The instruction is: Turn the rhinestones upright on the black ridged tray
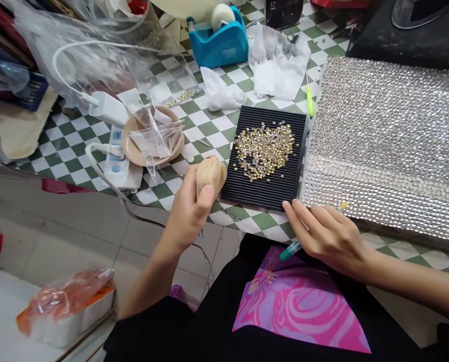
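Note:
My left hand (190, 208) is closed around a small beige rounded lump (210, 173) at the table's front edge, just left of a black ridged tray (301, 151). A heap of gold and clear rhinestones (264, 151) lies on that tray. My right hand (324, 231) holds a thin pen-like tool (294, 247) with a green end and a yellow tip, its fingers touching the tray's near right corner. To the right lies a large sheet covered in silver rhinestones (390, 146).
On the green checked table stand a blue tape dispenser (218, 40), crumpled white tissues (277, 60), a beige dish with clear plastic bags (152, 138), a white power strip (120, 168) and charger. A plastic-wrapped box (66, 306) sits on the floor at lower left.

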Available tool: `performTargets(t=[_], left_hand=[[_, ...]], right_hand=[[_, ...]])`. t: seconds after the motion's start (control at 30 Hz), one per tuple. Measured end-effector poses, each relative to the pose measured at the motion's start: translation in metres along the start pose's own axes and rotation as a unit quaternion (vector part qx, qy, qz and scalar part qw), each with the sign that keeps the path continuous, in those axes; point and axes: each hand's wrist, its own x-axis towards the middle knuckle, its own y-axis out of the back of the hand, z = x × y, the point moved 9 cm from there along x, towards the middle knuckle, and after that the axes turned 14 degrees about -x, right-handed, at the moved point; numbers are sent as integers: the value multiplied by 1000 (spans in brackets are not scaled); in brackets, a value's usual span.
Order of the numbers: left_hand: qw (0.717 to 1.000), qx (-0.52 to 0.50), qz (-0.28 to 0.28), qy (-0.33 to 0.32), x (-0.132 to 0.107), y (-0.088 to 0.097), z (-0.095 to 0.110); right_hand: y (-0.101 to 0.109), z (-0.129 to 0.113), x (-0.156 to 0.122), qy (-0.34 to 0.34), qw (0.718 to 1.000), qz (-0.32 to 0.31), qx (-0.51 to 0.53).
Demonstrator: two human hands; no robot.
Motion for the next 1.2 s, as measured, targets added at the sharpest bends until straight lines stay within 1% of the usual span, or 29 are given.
performTargets(t=[0.13, 0.43, 0.53, 0.6, 0.67, 0.7, 0.73, 0.8, 0.87, 0.93, 1.0, 1.07, 1.13, 1.2], left_hand=[[999, -19, 24, 11, 5, 2, 3], [999, -27, 11, 27, 8, -1, 6], [999, -26, -17, 36, 10, 0, 9], [999, -20, -16, 19, 15, 5, 17], [999, 14, 2, -33, 26, 11, 33], [997, 37, 3, -65, 33, 11, 42], [994, 60, -9, -96, 41, 6, 50], [984, 88, -79, -135, 60, -15, 60], [971, 104, -157, -146, 81, -41, 62], [961, 107, -203, -151, 100, -64, 61], [951, 122, -234, -162, 113, -85, 61], [936, 152, -257, -185, 120, -102, 61], [919, 191, -269, -215, 120, -114, 61], [902, 230, -274, -240, 117, -121, 59]], right_hand=[[-1, -1, 1, -1, 1000, -10, -1], [-1, -8, -2, 5, 1000, -8, -4], [0, -5, -5, 3, 1000, -13, 7], [1, 0, -8, 0, 1000, -19, 22], [4, 4, -12, -5, 999, -12, 44], [5, 7, -14, -8, 999, -8, 53], [6, 9, -16, -11, 998, -4, 61], [5, 14, -21, -20, 997, -6, 69], [3, 18, -25, -32, 997, -11, 75], [3, 20, -29, -38, 996, -5, 82], [6, 19, -32, -31, 995, 11, 93], [9, 18, -35, -22, 994, 32, 105], [9, 19, -37, -22, 992, 47, 117], [8, 20, -38, -30, 990, 53, 128]])
